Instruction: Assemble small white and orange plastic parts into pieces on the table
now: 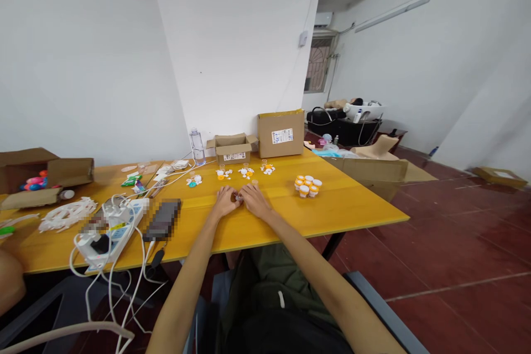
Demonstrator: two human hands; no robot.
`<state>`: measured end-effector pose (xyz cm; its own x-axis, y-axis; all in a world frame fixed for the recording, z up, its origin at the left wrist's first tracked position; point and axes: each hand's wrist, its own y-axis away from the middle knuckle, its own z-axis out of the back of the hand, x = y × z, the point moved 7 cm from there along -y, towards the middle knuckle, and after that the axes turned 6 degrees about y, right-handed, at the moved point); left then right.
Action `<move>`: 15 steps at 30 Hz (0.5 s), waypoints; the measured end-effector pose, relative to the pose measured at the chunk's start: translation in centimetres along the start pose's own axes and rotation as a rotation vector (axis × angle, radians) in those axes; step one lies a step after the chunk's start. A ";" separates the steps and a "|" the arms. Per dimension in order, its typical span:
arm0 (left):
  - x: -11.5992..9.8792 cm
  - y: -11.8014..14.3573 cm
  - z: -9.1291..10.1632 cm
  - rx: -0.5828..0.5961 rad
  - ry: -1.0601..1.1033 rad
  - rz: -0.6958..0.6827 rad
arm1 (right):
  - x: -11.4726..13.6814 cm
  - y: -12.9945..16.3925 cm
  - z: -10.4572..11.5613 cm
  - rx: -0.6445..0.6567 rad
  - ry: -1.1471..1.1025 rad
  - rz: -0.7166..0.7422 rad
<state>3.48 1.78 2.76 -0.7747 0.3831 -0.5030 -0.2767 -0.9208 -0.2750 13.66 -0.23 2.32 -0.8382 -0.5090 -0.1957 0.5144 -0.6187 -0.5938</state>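
Observation:
My left hand (226, 201) and my right hand (254, 200) meet low over the wooden table (290, 218), fingertips curled together. Pinched between them is a small, partly see-through piece, mostly hidden by the fingers. Just beyond my hands lie small groups of loose parts: white and orange parts (224, 175), a second white and orange group (246, 173) and a third (267, 167). Farther left are white and teal parts (193, 181). A cluster of small round containers with orange and white tops (307, 183) stands to the right of my right hand.
An open cardboard box (234, 154) and a taller closed box (282, 141) stand at the back, beside a clear bottle (197, 146). On the left are a phone (162, 220), a power strip (124, 238) with trailing cables and a box of colourful items (53, 171). Another person's arm (10, 276) shows far left.

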 end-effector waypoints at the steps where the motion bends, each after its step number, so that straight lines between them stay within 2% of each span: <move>1: 0.0 0.0 0.0 -0.001 -0.001 -0.002 | 0.0 0.0 0.0 -0.001 0.000 0.003; 15: 0.2 -0.1 -0.2 0.005 -0.021 0.005 | 0.1 0.0 -0.5 0.000 0.041 0.025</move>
<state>3.49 1.94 2.58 -0.7879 0.3768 -0.4870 -0.2757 -0.9231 -0.2682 13.49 0.05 1.93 -0.8320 -0.4991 -0.2421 0.5349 -0.6063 -0.5885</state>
